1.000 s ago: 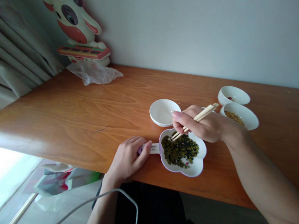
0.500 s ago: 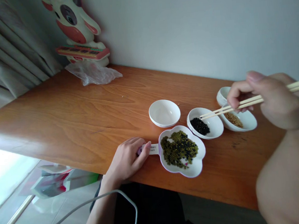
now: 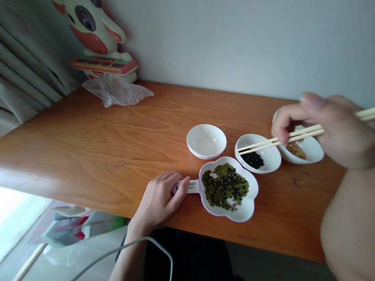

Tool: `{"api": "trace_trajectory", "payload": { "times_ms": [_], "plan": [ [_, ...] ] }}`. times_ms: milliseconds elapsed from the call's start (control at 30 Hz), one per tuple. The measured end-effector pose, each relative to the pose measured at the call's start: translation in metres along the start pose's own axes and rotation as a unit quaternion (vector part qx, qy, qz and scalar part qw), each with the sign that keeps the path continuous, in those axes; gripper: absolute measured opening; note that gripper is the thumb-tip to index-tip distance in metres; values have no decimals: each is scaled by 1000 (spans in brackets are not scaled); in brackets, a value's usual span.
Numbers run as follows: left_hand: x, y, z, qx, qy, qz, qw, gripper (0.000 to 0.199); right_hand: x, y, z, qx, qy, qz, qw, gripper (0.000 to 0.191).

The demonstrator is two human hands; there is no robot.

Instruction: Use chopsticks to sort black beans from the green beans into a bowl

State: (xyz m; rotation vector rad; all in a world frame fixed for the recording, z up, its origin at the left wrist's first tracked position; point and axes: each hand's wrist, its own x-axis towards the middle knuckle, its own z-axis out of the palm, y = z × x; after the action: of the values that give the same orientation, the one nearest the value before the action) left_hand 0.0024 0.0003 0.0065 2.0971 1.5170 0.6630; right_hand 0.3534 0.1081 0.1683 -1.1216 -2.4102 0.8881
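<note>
My left hand rests on the table and pinches the short handle of a white flower-shaped dish full of mixed green and dark beans. Raised close to the camera, my right hand is shut on a pair of wooden chopsticks. Their tips hover over the left rim of a small white bowl of black beans. I cannot tell whether a bean is held between the tips.
An empty white bowl stands behind the dish. A bowl of yellow beans sits at the right, partly hidden by my hand. A cow-shaped toy and a crumpled plastic bag stand at the back left against the wall.
My right hand lifted the chopsticks out of the flower dish and swung right over the black-bean bowl; since half a second ago the tips have shifted slightly left. My left hand stayed put.
</note>
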Motion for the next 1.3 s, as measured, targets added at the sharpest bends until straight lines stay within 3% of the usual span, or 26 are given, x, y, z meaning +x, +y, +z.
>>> {"api": "trace_trajectory", "payload": {
  "times_ms": [67, 133, 300, 900, 1300],
  "plan": [
    [0, 0, 0, 0, 0, 0, 1000, 39, 18, -22, 25, 20, 0, -16, 1000, 64],
    [0, -1, 1, 2, -1, 0, 1000, 38, 33, -34, 47, 27, -52, -45, 997, 61],
    [0, -1, 1, 1, -4, 1, 1000, 37, 47, -34, 75, 5, -106, -52, 993, 61],
    [0, -1, 0, 6, -3, -2, 1000, 39, 53, -33, 84, -6, -122, -53, 991, 54],
    [0, 0, -1, 9, 0, 0, 1000, 38, 51, -31, 78, -6, -109, -51, 993, 62]
  ]
}}
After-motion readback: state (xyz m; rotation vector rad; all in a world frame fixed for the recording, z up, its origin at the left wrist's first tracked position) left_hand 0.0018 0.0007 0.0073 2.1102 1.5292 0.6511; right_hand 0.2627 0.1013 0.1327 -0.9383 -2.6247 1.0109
